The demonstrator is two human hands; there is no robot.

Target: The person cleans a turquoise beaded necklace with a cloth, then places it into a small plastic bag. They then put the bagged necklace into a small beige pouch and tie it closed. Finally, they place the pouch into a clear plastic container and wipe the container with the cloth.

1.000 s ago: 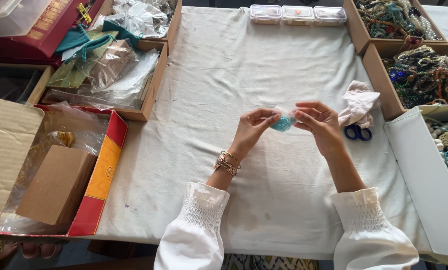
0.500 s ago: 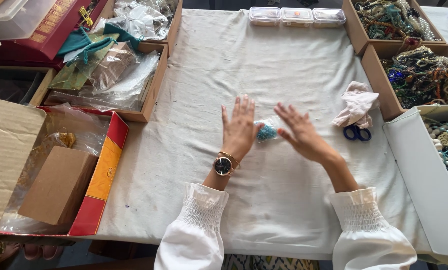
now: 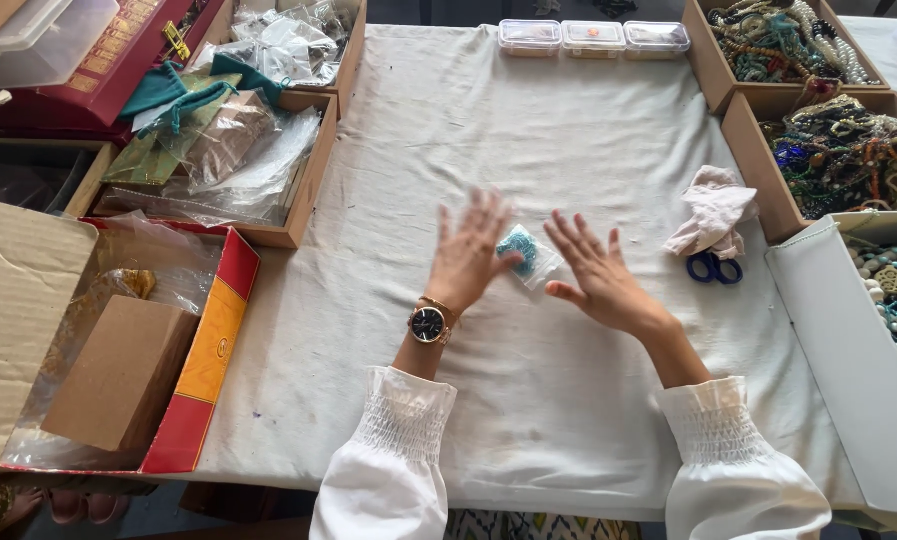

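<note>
A small clear plastic pouch with teal beads inside [image 3: 524,254] lies flat on the white tablecloth [image 3: 448,150]. My left hand [image 3: 471,252] rests palm down with spread fingers, its thumb touching the pouch's left edge. My right hand [image 3: 595,270] lies flat with fingers apart just right of the pouch, fingertips at its edge. A watch sits on my left wrist. Neither hand holds anything.
A crumpled pale cloth [image 3: 713,214] and blue-handled scissors [image 3: 712,267] lie to the right. Cardboard boxes of beaded jewellery [image 3: 838,150] line the right side. Three small clear boxes [image 3: 592,37] stand at the far edge. Boxes with plastic bags [image 3: 238,150] and a red box [image 3: 203,350] sit left.
A second ago both hands held the pouch pinched above the table. They put it down and now lie flat and spread on either side of it.
</note>
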